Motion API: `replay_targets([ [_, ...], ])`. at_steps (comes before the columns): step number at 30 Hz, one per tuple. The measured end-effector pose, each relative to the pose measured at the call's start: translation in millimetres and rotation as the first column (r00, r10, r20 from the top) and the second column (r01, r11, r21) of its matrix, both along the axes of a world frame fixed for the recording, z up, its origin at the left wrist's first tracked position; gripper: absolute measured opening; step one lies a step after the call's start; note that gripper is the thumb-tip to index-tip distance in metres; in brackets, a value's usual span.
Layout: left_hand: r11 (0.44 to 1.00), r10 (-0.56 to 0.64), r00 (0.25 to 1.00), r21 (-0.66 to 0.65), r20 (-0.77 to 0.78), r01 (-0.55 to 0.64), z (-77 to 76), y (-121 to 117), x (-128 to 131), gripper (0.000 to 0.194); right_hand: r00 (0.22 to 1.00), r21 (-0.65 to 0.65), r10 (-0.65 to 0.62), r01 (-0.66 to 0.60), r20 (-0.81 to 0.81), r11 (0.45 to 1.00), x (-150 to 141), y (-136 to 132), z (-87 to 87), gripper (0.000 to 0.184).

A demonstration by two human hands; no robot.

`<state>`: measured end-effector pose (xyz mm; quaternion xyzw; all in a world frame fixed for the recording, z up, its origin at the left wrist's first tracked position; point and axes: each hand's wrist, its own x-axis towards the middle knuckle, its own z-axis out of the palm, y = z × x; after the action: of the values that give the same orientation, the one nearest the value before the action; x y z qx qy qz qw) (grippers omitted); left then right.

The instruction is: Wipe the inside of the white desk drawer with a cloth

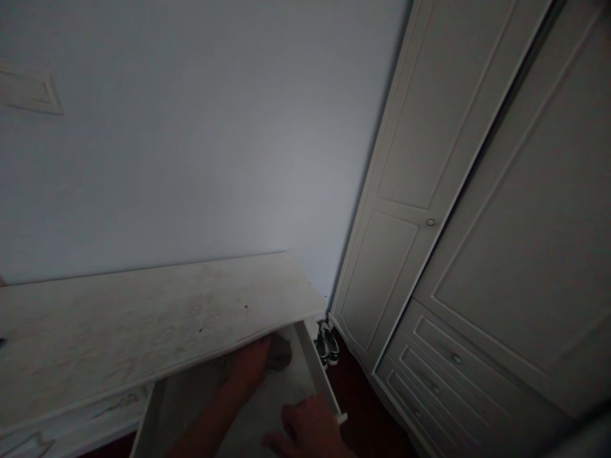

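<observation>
A pulled-out white drawer (291, 397) juts from beneath the top of a white dresser (157, 312). My left hand (252, 361) reaches deep into it, under the front edge of the top. Right beside that hand lies a small dark grey bundle (280, 353), soft-looking like folded cloth; its kind is unclear in the dim light. The left fingers are hidden, so I cannot tell whether they grip the bundle. Over the front right part of the drawer is my right hand (312, 425), fingers loosely bent and thumb apart, with nothing visible in it.
A white wardrobe (410, 191) with round knobs and low drawers (443, 375) stands close on the right. Black-and-white sneakers (327, 343) sit on the dark red floor (363, 407) between it and the dresser. A pale wall (214, 127) rises behind.
</observation>
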<state>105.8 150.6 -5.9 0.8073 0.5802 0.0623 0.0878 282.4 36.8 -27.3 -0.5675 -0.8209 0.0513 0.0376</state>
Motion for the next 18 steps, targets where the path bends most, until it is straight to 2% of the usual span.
replay_targets([
  [4, 0.995, -0.099, 0.994, 0.024, -0.047, 0.1, 5.4, -14, 49, 0.068, 1.0, 0.005, -0.014, 0.014, -0.018, 1.0, -1, -2, 0.0, 0.076],
  [8, 0.977, -0.212, 0.977, -0.022, -0.019, 0.212, 2.3, -24, 63, 0.059, 1.0, -0.023, -0.009, 0.009, -0.011, 1.0, 0, -4, 10.5, 0.071],
  [14, 0.92, -0.343, 0.939, -0.198, 0.003, 0.337, -5.7, -42, 47, 0.039, 0.997, -0.042, -0.01, 0.007, -0.074, 0.999, 3, -5, 24.2, 0.066],
  [16, 0.904, -0.354, 0.935, -0.243, 0.04, 0.352, -4.3, -56, 29, 0.037, 0.996, -0.03, -0.013, 0.011, -0.09, 1.0, 4, -6, 23.1, 0.065],
  [18, 0.884, -0.342, 0.932, -0.295, 0.119, 0.362, 0.3, -70, -1, 0.04, 0.996, -0.022, -0.035, 0.033, -0.086, 0.999, 4, -6, 20.4, 0.066],
])
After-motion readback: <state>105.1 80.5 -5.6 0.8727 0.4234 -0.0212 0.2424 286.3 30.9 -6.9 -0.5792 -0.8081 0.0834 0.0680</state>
